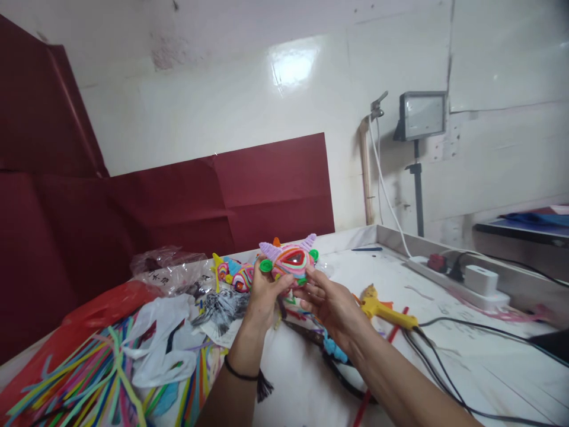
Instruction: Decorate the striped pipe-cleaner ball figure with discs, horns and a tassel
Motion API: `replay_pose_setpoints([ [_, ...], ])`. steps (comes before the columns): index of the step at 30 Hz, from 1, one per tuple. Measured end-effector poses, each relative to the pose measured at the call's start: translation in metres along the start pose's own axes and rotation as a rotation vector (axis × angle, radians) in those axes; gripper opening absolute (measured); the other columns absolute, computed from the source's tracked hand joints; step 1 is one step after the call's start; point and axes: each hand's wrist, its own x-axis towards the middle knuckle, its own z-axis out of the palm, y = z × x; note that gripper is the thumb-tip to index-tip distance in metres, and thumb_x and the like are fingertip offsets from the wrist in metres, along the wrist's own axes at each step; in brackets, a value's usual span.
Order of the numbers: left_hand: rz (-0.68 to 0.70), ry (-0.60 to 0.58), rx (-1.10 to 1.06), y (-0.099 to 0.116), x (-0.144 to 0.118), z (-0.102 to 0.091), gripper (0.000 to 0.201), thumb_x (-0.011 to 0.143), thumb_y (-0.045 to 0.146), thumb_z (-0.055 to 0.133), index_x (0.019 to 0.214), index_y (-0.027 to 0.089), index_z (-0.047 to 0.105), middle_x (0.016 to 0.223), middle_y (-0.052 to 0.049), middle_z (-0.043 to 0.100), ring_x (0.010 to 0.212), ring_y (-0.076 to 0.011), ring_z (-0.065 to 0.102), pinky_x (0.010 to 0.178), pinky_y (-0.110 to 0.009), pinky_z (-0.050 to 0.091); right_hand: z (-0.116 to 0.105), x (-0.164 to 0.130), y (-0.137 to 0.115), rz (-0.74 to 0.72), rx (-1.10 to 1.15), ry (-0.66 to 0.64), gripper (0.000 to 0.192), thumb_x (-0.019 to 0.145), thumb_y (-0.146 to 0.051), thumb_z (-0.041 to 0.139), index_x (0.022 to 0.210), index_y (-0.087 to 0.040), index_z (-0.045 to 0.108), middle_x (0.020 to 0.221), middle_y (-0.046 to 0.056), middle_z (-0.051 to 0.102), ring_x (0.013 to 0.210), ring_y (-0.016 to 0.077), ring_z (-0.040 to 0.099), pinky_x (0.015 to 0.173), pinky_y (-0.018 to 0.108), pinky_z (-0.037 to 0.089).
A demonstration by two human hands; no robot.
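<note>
Both hands meet at the toy (pixel 291 259), a striped piece with lilac horns and green coils, raised over the table (pixel 288 385); take it as the dial's centre. The left hand (pixel 265 292) comes in from 7 o'clock and grips it, thumb pressed to the front near the lower edge; its other fingers are mostly hidden behind. The right hand (pixel 331 301) comes in from 5 o'clock with fingertips at the toy's lower right edge, the lower fingers bent with small gaps between them; whether thumb and forefinger pinch it, I cannot tell.

At 9 o'clock, just beside the left hand, is a second toy (pixel 240 279) in similar stripes. Farther out that way, a clear bag (pixel 178 267) carries dark printed characters, too blurred to read surely. At 8 o'clock lie a white bag (pixel 164 341) and a heap of coloured stems (pixel 100 379), partly over a red bag (pixel 120 299).

At 4 o'clock is a yellow glue gun (pixel 389 311); at 3 o'clock, a power strip (pixel 457 284) with a white charger (pixel 481 280) plugged in. At 2 o'clock stands a lamp (pixel 424 115); the small marks on the wall sheet (pixel 447 145) beside it are illegible.
</note>
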Motion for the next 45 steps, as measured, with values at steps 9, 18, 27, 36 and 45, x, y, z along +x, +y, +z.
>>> replay_pose_setpoints([
  [9, 0.029, 0.074, 0.009, 0.005, 0.004, -0.003, 0.067, 0.056, 0.023, 0.091, 0.114, 0.025, 0.057, 0.086, 0.001, 0.073, 0.081, -0.0179, 0.07, 0.079, -0.031, 0.053, -0.012, -0.016, 0.01, 0.014, -0.104, -0.022, 0.047, 0.058, -0.047, 0.09, 0.086, -0.014, 0.07, 0.087, 0.006, 0.072, 0.078, 0.0188, 0.071, 0.056, 0.022, 0.054],
  [18, 0.012, 0.165, -0.024, 0.008, 0.009, -0.012, 0.049, 0.053, 0.026, 0.093, 0.089, 0.022, 0.06, 0.074, 0.003, 0.072, 0.072, -0.0148, 0.068, 0.071, -0.026, 0.051, -0.041, -0.034, 0.053, -0.096, -0.529, -0.159, 0.034, 0.062, -0.043, 0.077, 0.077, -0.015, 0.064, 0.057, -0.002, 0.059, 0.054, 0.013, 0.056, 0.052, 0.023, 0.041],
  [27, 0.028, 0.219, -0.015, 0.013, 0.016, -0.022, 0.049, 0.053, 0.025, 0.093, 0.092, 0.021, 0.063, 0.08, 0.002, 0.074, 0.073, -0.0142, 0.07, 0.073, -0.026, 0.053, -0.067, -0.053, 0.095, -0.673, -1.155, -0.452, 0.016, 0.092, -0.023, 0.047, 0.084, -0.021, 0.062, 0.074, 0.003, 0.065, 0.064, 0.0138, 0.061, 0.061, 0.023, 0.044],
  [36, 0.067, 0.259, 0.008, 0.019, 0.018, -0.024, 0.047, 0.05, 0.03, 0.093, 0.083, 0.02, 0.062, 0.074, 0.003, 0.073, 0.072, -0.0158, 0.07, 0.076, -0.029, 0.053, -0.075, -0.045, 0.122, -0.851, -1.268, -0.546, 0.016, 0.084, -0.014, 0.048, 0.075, -0.022, 0.058, 0.066, 0.002, 0.067, 0.057, 0.0143, 0.063, 0.055, 0.022, 0.038],
  [45, 0.088, 0.247, 0.03, 0.023, 0.015, -0.025, 0.041, 0.055, 0.031, 0.091, 0.082, 0.021, 0.062, 0.079, 0.003, 0.074, 0.077, -0.0157, 0.07, 0.082, -0.029, 0.052, -0.074, -0.043, 0.107, -0.518, -1.311, -0.62, 0.012, 0.09, -0.018, 0.049, 0.082, -0.023, 0.056, 0.074, 0.002, 0.073, 0.064, 0.016, 0.068, 0.057, 0.021, 0.04],
])
